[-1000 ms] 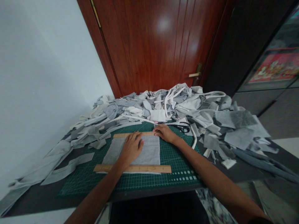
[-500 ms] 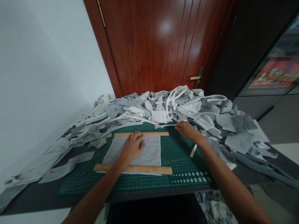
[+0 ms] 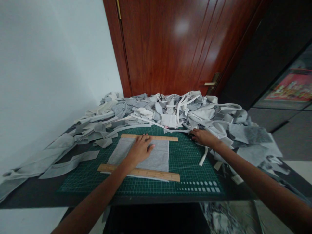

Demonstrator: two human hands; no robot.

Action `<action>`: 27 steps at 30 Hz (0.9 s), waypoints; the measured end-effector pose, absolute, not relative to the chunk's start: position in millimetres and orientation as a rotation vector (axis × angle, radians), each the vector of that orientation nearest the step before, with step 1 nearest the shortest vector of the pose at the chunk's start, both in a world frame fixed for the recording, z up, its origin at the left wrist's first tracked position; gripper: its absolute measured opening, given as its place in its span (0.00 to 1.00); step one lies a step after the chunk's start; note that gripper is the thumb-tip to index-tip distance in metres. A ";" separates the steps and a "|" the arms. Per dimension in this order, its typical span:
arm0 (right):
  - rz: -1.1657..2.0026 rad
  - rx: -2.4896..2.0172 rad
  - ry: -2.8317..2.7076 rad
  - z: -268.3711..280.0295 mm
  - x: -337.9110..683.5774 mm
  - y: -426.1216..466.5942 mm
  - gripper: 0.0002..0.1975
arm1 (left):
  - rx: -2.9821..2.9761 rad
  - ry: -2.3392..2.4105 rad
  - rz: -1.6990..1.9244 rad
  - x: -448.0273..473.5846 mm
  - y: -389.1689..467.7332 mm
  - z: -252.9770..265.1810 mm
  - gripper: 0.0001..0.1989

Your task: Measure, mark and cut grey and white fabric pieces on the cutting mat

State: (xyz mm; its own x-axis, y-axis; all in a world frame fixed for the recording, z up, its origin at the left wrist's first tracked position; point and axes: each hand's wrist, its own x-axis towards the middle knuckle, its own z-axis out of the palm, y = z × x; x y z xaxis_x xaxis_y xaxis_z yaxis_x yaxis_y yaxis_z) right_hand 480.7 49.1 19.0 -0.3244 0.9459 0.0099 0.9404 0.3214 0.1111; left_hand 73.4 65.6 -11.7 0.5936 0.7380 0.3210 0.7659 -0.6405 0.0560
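My left hand (image 3: 140,149) lies flat with fingers spread on a grey fabric piece (image 3: 159,156), its fingertips on the upper wooden ruler (image 3: 164,138). A second wooden ruler (image 3: 151,174) lies across the fabric's near edge, under my left forearm. The fabric rests on a green cutting mat (image 3: 185,156). My right hand (image 3: 204,137) is at the mat's far right edge, against the scrap pile, its fingers curled together. What they hold, if anything, is hidden. Close to those fingertips lies a thin pale strip (image 3: 179,131), and a short white strip (image 3: 203,157) is below the hand.
A long heap of grey and white fabric scraps (image 3: 169,120) runs along the back and both sides of the dark table (image 3: 117,200). Behind it stand a wooden door (image 3: 165,48) and a white wall (image 3: 60,65). A dark cabinet (image 3: 265,58) is at the right.
My right hand has moved slightly right along the scraps at the mat's edge. My left hand stays on the fabric and upper ruler. The camera view has shifted a little.
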 end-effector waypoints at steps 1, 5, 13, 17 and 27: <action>0.123 1.771 2.482 21.1 479.7 49.1 0.16 | -2.727 -1.286 -0.481 73.4 65.6 -11.0 0.23; 0.076 1.666 2.501 29.0 484.5 46.6 0.19 | -2.731 -1.276 -0.468 73.3 65.3 -9.5 0.23; 0.076 1.465 2.691 38.0 483.8 60.9 0.14 | -2.718 -1.292 -0.490 74.0 60.7 -8.5 0.22; -0.099 1.596 2.551 43.1 480.4 70.7 0.11 | -2.718 -1.285 -0.541 75.9 55.9 -4.2 0.20; -0.817 1.648 2.404 85.2 511.4 39.9 0.13 | -2.764 -1.291 -0.532 77.9 52.6 -1.5 0.20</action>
State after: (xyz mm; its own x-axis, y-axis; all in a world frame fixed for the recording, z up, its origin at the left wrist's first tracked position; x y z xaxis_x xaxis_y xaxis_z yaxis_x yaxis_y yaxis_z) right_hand 511.4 39.9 85.2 -0.4026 0.8310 -0.3837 0.8927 0.2639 -0.3652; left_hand 77.9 52.6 -1.5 0.5934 0.7363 0.3251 0.7516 -0.6514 0.1035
